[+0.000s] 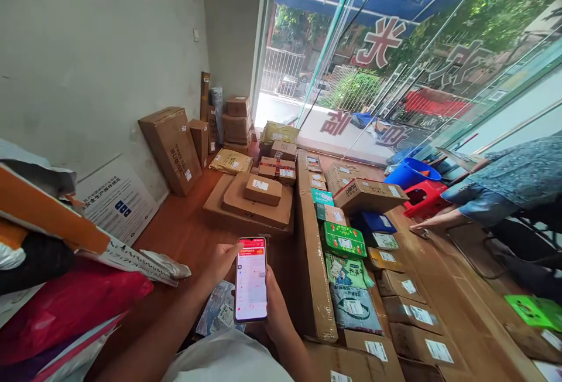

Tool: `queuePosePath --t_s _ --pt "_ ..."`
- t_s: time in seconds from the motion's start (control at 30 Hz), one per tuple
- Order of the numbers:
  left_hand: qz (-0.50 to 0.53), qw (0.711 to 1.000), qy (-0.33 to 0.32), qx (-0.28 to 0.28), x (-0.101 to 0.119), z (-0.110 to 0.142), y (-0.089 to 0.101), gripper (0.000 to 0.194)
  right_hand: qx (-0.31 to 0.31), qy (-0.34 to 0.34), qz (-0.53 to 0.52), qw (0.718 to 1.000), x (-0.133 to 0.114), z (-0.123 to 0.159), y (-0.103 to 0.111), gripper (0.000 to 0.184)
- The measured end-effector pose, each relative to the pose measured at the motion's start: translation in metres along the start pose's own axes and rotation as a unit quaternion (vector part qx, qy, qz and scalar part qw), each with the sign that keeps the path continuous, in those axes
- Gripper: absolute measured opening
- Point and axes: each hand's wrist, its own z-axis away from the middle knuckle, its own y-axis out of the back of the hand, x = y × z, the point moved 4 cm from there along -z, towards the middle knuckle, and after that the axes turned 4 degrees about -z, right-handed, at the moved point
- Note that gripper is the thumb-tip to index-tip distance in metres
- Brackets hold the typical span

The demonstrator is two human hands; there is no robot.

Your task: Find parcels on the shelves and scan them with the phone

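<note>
A smartphone (252,282) stands upright in front of me, its lit screen showing a red banner above a mostly white page. My right hand (277,303) is closed around its right edge, the fingers hidden behind it. At the phone's upper left corner is my left hand (225,260), closed against the edge with a digit over the corner of the screen; its other fingers are mostly hidden. Below the phone, a clear plastic parcel (218,310) with a label lies by my white-covered lap. Just beyond, a small carton (262,190) rests on larger flat cartons (215,209).
A long taped carton (312,265) runs along my right, beside rows of labelled parcels (345,239). Colourful bags (74,306) crowd the left. A tall carton (171,150) leans on the wall. A person (509,177) is at right near a red stool (421,197) and blue bin (401,174).
</note>
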Motion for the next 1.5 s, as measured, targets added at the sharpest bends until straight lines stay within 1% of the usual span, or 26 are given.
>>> queuePosePath --t_s 0.13,0.2,0.23,0.27,0.3,0.33,0.4,0.43,0.47,0.5,0.53,0.63,0.73,0.77,0.87,1.0,1.07,1.2,1.33,1.43,1.5 --pt "-0.010 1.000 0.005 0.011 0.007 -0.002 -0.009 0.051 0.048 -0.009 0.005 0.999 -0.006 0.005 0.005 0.053" --pt "-0.008 1.000 0.001 0.015 0.008 -0.001 -0.011 0.052 0.059 -0.016 -0.002 0.998 -0.007 0.006 0.005 0.053" --pt "0.005 1.000 -0.001 0.006 0.007 0.001 -0.013 0.052 0.061 -0.018 -0.004 0.998 -0.007 0.006 0.005 0.052" --pt "0.028 0.999 0.005 -0.016 0.005 0.004 -0.015 0.052 0.063 -0.015 -0.003 0.998 -0.007 0.006 0.006 0.051" --pt "0.058 0.997 0.022 -0.051 0.001 0.009 -0.018 0.052 0.067 -0.008 0.000 0.998 -0.007 0.006 0.006 0.050" --pt "0.095 0.989 0.051 -0.101 -0.003 0.016 -0.023 0.053 0.075 0.000 0.004 0.997 -0.007 0.006 0.007 0.050" --pt "0.166 0.955 0.118 -0.216 -0.012 0.033 -0.031 0.061 0.097 0.018 0.015 0.995 -0.007 0.004 0.009 0.051" --pt "0.189 0.936 0.140 -0.262 -0.015 0.042 -0.034 0.068 0.107 0.027 0.021 0.994 -0.008 0.004 0.010 0.051" --pt "0.206 0.920 0.149 -0.297 -0.016 0.049 -0.036 0.076 0.112 0.033 0.029 0.993 -0.009 0.003 0.010 0.052" --pt "0.217 0.911 0.148 -0.318 -0.016 0.055 -0.036 0.083 0.112 0.039 0.036 0.992 -0.011 0.003 0.010 0.053" --pt "0.222 0.908 0.141 -0.327 -0.015 0.058 -0.035 0.089 0.109 0.046 0.044 0.992 -0.013 0.002 0.010 0.054" --pt "0.221 0.909 0.113 -0.335 -0.012 0.061 -0.033 0.099 0.084 0.050 0.056 0.994 -0.020 0.001 0.007 0.050" --pt "0.200 0.918 0.093 -0.331 -0.013 0.058 -0.032 0.099 0.053 0.027 0.046 0.997 -0.025 0.002 0.004 0.036" --pt "0.191 0.922 0.089 -0.323 -0.014 0.057 -0.031 0.098 0.044 0.020 0.042 0.998 -0.027 0.004 0.003 0.035" --pt "0.196 0.925 0.083 -0.315 -0.017 0.057 -0.029 0.096 0.029 0.012 0.046 0.998 -0.031 0.007 0.000 0.044" --pt "0.238 0.909 0.080 -0.334 -0.015 0.058 -0.028 0.099 0.013 0.012 0.065 0.998 -0.034 0.010 -0.004 0.052" --pt "0.246 0.906 0.077 -0.335 -0.013 0.059 -0.027 0.100 0.003 0.013 0.074 0.997 -0.034 0.010 -0.006 0.053" --pt "0.237 0.911 0.077 -0.330 -0.013 0.059 -0.026 0.098 0.008 0.012 0.083 0.996 -0.032 0.010 -0.006 0.047" --pt "0.237 0.914 0.082 -0.320 -0.016 0.060 -0.026 0.097 0.008 0.005 0.072 0.997 -0.028 0.009 -0.004 0.045" --pt "0.234 0.917 0.081 -0.313 -0.016 0.060 -0.026 0.100 0.012 0.006 0.060 0.998 -0.027 0.007 -0.002 0.041" --pt "0.222 0.920 0.080 -0.314 -0.014 0.061 -0.026 0.102 0.005 0.007 0.057 0.998 -0.026 0.007 -0.002 0.043"
